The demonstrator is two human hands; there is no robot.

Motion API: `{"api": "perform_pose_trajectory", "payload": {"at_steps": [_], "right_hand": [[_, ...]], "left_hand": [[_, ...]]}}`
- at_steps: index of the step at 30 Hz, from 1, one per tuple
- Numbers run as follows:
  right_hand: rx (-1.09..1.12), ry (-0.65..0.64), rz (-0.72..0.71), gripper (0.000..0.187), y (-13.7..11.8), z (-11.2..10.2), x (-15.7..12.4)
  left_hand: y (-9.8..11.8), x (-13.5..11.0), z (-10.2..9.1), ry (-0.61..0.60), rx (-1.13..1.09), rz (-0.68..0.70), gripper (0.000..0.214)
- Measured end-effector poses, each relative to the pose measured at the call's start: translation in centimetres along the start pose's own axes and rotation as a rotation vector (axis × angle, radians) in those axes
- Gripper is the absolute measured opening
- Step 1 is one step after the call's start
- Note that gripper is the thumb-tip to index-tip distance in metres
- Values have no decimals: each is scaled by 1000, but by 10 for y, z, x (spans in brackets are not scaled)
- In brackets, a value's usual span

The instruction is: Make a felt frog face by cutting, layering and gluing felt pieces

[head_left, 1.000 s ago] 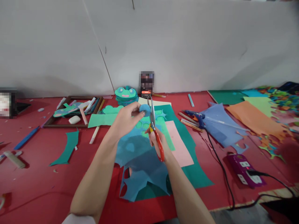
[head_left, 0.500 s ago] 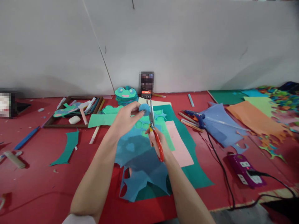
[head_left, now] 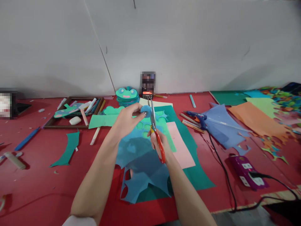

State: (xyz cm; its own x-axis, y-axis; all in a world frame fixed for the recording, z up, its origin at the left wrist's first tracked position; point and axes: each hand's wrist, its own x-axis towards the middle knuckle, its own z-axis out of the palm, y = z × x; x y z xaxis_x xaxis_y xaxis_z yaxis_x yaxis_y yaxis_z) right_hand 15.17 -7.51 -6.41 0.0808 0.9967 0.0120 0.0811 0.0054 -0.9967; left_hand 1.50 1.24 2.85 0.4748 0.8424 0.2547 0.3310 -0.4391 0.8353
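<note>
Between the thumb and fingers of my left hand is a small round blue felt piece. My right hand grips scissors with red handles, their blades pointing away from me and slightly parted at the tips. The blades stand right at the right edge of the blue piece; whether they touch it I cannot tell. Below both hands lie a cut blue felt sheet, a light green sheet with round holes, a pink sheet and a dark green sheet.
Behind my hands stand a stack of frog-face cutouts and a phone against the wall. A wooden frame with markers lies left. Right are a glue gun, its cord, a purple power strip and orange felt.
Almost nothing differs. The blue piece turns or shifts very slightly in my left hand, and the scissors stay beside it.
</note>
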Motion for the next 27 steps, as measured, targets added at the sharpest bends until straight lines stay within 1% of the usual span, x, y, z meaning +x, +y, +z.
{"api": "perform_pose_trajectory", "payload": {"at_steps": [5, 21, 27], "right_hand": [[-9, -4, 0, 52, 1, 0, 0], [-65, 25, 24, 55, -9, 0, -3], [-65, 34, 24, 54, -7, -1, -2]], "left_hand": [[-1, 0, -1, 3, 20, 0, 10], [-2, 0, -8, -23, 6, 12, 11], [-4, 0, -9, -27, -5, 31, 11]]}}
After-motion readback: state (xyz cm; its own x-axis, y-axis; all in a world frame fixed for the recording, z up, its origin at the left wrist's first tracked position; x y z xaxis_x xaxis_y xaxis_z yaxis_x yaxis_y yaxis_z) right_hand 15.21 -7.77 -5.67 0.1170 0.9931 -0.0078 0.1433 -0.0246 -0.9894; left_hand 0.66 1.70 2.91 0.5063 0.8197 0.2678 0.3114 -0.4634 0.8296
